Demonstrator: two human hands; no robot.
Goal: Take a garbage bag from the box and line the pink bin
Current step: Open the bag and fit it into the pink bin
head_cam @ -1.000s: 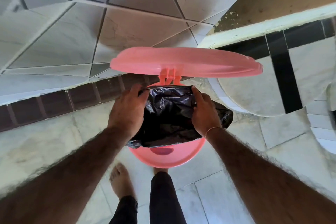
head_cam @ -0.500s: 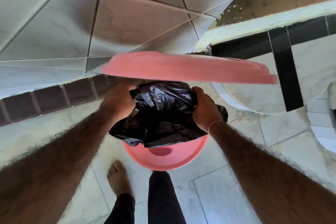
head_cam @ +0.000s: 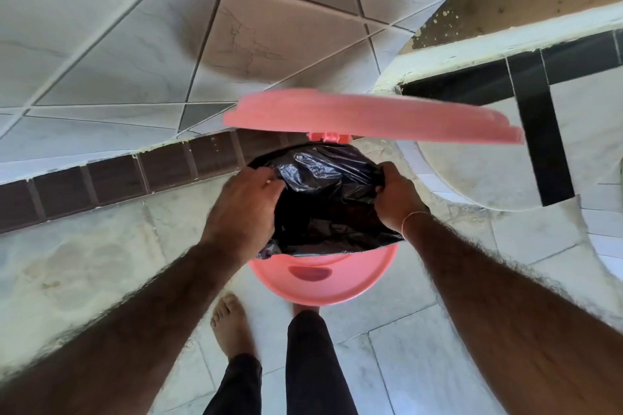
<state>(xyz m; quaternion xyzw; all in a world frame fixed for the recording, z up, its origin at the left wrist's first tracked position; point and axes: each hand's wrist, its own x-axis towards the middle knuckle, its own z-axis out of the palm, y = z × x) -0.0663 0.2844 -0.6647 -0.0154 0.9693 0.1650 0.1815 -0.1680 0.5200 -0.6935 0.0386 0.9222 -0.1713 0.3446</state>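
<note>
The pink bin (head_cam: 323, 283) stands on the floor in front of my feet, its round lid (head_cam: 367, 118) raised on the hinge at the back. A crumpled black garbage bag (head_cam: 327, 199) lies over the bin's mouth and covers all but the near part of the rim. My left hand (head_cam: 242, 212) grips the bag's left edge. My right hand (head_cam: 397, 195) grips its right edge. The inside of the bin is hidden by the bag. The box is not in view.
A tiled wall with a dark brown skirting strip (head_cam: 118, 178) runs behind the bin. A white ledge with black tile bands (head_cam: 539, 131) juts out at the right. My bare left foot (head_cam: 232, 323) and dark trouser legs (head_cam: 313, 364) are just below the bin.
Both hands have spread apart, pulling the bag wider across the bin's mouth. The view has shifted, so bin and lid sit further right.
</note>
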